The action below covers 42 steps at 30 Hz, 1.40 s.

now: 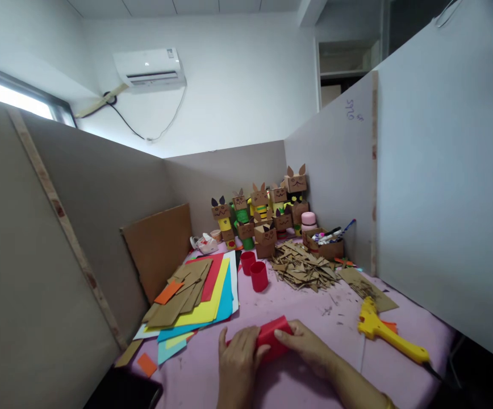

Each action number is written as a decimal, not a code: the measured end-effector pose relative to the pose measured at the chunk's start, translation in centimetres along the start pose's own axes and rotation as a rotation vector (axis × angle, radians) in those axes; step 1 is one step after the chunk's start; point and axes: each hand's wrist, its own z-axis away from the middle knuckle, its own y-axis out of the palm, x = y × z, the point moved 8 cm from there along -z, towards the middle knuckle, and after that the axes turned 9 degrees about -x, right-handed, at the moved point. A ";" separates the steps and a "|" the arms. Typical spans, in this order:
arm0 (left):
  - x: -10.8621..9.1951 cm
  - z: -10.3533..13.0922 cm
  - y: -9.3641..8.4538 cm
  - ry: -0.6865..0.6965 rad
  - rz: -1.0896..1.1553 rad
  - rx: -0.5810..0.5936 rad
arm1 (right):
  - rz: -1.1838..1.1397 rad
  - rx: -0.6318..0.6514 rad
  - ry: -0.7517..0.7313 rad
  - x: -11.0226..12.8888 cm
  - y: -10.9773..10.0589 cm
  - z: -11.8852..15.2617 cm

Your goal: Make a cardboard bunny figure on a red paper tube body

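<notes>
Red paper [270,330] is at the near side of the lilac tablecloth [199,369], left hand [238,352] gripping one end, right hand [308,345] pinching the other; light, even pressure from both should avoid stray creases

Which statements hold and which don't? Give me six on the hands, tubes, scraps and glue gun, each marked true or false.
1. The left hand and right hand both hold the red piece. True.
2. Two tubes stand beyond the hands. True.
3. Both tubes are blue. False: they are red.
4. The glue gun lies right of the scraps. True.
5. The scraps lie left of the tubes. False: right.
6. The right hand holds the glue gun. False: it lies on the table.
</notes>
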 end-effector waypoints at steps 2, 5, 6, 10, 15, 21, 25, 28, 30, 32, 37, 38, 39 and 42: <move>0.4 -0.1 -0.1 -0.032 0.011 0.015 | 0.003 -0.035 -0.001 0.1 -0.5 0.0; 0.8 -0.1 -0.1 -0.091 0.077 0.075 | 0.013 -0.055 0.009 0.1 -0.8 -0.1; 1.1 -0.1 -0.1 -0.125 0.111 0.086 | 0.013 -0.063 0.011 0.2 -0.9 -0.1; 3.9 0.4 -0.6 -0.324 0.207 0.033 | -0.009 -0.121 -0.001 0.9 -2.0 -0.3; 8.1 1.9 -1.1 -0.556 0.278 -0.030 | -0.048 -0.189 -0.090 2.5 -3.7 -0.7; 7.3 2.8 0.9 -0.784 0.547 0.005 | -0.052 -0.133 -0.053 1.2 -2.6 -0.8; 6.3 3.0 2.7 -0.897 0.736 0.053 | -0.059 -0.108 -0.022 0.3 -2.0 -0.8; 6.6 3.4 3.3 -0.976 0.830 0.063 | -0.075 -0.126 -0.010 0.2 -2.1 -0.8; 6.7 3.6 3.3 -1.018 0.870 0.062 | -0.086 -0.147 -0.012 0.4 -2.2 -0.9; 6.6 3.7 3.2 -1.045 0.895 0.056 | -0.097 -0.176 -0.022 0.8 -2.3 -0.9; 6.1 3.5 3.0 -1.063 0.913 0.060 | -0.127 -0.239 -0.041 1.3 -2.5 -0.7; 6.1 3.5 3.0 -1.058 0.914 0.061 | -0.132 -0.250 -0.043 1.3 -2.6 -0.8; 6.1 3.5 3.0 -1.052 0.914 0.061 | -0.135 -0.260 -0.044 1.3 -2.7 -0.8; 6.3 3.4 2.7 -1.030 0.888 0.044 | -0.132 -0.282 -0.045 1.1 -3.3 -1.0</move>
